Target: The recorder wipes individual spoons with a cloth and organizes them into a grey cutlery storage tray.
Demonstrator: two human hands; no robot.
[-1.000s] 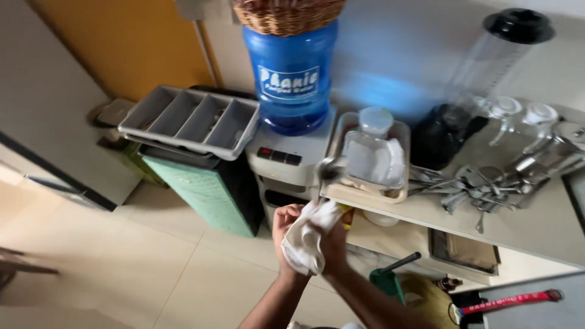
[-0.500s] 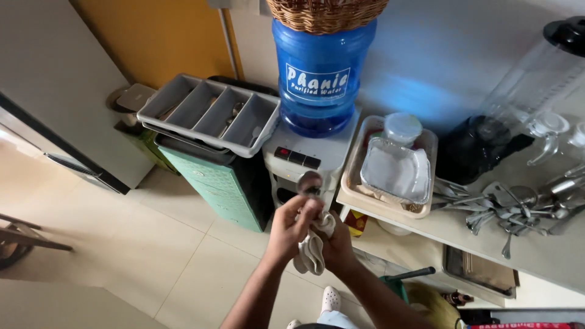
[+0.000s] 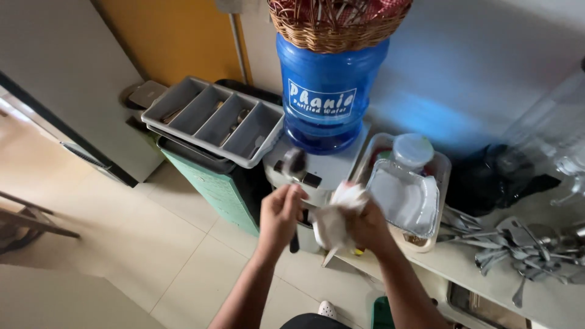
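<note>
My left hand (image 3: 281, 216) grips a metal spoon (image 3: 294, 164) by its handle, bowl up and blurred, in front of the water dispenser (image 3: 329, 173). My right hand (image 3: 365, 225) is closed around a crumpled white cloth (image 3: 336, 214) just right of the spoon. A grey cutlery tray (image 3: 213, 119) with several compartments sits to the left on a green bin (image 3: 213, 189), a little beyond the spoon.
A blue water bottle (image 3: 329, 97) stands on the dispenser under a wicker basket (image 3: 335, 24). A clear container (image 3: 405, 195) with a lidded jar sits on the counter (image 3: 463, 265). Loose metal cutlery (image 3: 518, 250) lies at the right. Tiled floor (image 3: 122, 244) spreads left.
My hands have separated: the left now holds the spoon apart from the cloth, which stays in the right. The view has moved closer toward the cutlery tray.
</note>
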